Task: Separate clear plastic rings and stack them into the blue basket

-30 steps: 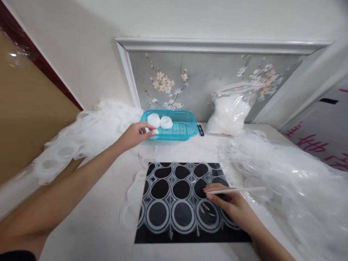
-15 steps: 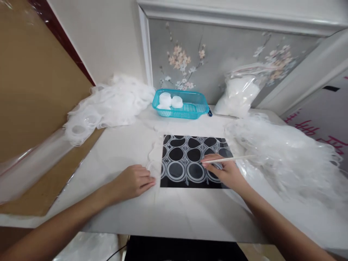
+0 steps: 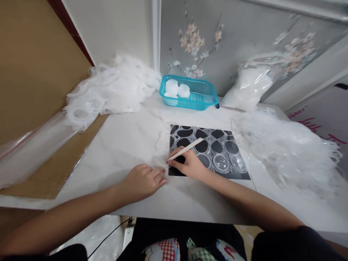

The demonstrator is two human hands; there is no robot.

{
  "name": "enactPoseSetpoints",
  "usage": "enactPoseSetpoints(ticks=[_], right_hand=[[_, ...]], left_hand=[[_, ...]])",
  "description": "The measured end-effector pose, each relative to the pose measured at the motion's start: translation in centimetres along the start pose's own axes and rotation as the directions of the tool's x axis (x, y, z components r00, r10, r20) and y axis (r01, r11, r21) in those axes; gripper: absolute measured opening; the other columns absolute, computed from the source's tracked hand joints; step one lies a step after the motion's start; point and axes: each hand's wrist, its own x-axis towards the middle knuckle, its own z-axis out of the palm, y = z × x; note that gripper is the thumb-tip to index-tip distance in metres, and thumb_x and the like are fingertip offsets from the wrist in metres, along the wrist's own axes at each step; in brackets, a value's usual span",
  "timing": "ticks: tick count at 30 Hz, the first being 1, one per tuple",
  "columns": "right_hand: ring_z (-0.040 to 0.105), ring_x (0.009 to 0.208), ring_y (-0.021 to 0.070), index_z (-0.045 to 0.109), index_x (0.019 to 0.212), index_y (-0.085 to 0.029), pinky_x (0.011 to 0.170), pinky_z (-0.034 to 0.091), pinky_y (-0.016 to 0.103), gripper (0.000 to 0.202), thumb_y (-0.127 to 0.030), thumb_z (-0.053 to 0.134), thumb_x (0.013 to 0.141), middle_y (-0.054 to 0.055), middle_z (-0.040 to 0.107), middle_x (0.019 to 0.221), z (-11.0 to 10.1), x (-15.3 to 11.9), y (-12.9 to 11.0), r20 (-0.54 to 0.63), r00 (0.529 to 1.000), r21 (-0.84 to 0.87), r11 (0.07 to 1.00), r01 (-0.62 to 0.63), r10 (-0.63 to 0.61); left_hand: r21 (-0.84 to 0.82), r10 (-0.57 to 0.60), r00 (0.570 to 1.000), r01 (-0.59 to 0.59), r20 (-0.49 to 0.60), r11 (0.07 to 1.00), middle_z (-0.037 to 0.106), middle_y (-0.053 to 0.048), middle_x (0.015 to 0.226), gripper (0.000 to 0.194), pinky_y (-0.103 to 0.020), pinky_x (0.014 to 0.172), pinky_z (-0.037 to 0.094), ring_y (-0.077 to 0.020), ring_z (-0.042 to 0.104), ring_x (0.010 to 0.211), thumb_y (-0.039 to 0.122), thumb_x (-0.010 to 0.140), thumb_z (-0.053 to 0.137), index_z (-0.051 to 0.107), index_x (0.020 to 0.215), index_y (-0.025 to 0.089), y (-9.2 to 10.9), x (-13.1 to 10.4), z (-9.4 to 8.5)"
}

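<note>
A clear plastic sheet with rounded shapes (image 3: pixel 223 163) lies over a black rectangular mat (image 3: pixel 176 171), its wavy left edge running onto the white table. My right hand (image 3: pixel 187 163) pinches a slim white stick-like tool (image 3: pixel 190 145) with a small dark tip. That tip points down at the sheet by the mat's left edge. Close beside it, my left hand (image 3: pixel 148 179) lies palm down, its fingertips resting on the sheet's left edge. Both hands nearly meet there. The tool's exact kind is too small to tell.
A blue plastic basket (image 3: pixel 190 103) with white round pieces stands at the back. Piles of clear plastic cut-outs lie left (image 3: pixel 114 88) and right (image 3: pixel 293 152). Behind the right pile is a filled clear bag (image 3: pixel 250 87). Brown board (image 3: pixel 35 181) lies at left.
My right hand has moved left with the tool, from the middle of the mat to its left edge, next to my left hand. The whole view has also shifted.
</note>
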Motion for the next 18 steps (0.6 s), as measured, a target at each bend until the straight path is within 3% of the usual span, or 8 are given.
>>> enactPoseSetpoints(ticks=[6, 18], right_hand=[[0.066, 0.084, 0.0194, 0.069, 0.078, -0.021, 0.081, 0.052, 0.037, 0.008, -0.013, 0.069, 0.079, 0.002, 0.072, 0.082, 0.47, -0.35, 0.29, -0.019, 0.999, -0.017, 0.999, 0.032, -0.032], [0.065, 0.085, 0.02, 0.071, 0.081, -0.022, 0.081, 0.052, 0.038, 0.004, -0.019, 0.07, 0.08, 0.003, 0.071, 0.082, 0.57, -0.81, 0.71, -0.01, 0.999, -0.052, 0.997, 0.053, -0.054]], left_hand=[[0.028, -0.072, 0.989, 0.069, 0.127, 0.997, 0.07, -0.004, 0.071, 0.035, -0.027, 0.045, 0.034, -0.0164, 0.063, 0.051, 0.038, 0.098, 0.048, 0.067, 0.112, 0.012, 0.51, -0.3, 0.59], [-0.108, -0.117, 0.965, 0.145, 0.235, 0.984, 0.075, -0.008, 0.088, 0.043, -0.027, 0.046, 0.041, -0.0174, 0.067, 0.058, 0.042, 0.1, 0.04, 0.064, 0.118, 0.012, 0.39, -0.1, 0.59]])
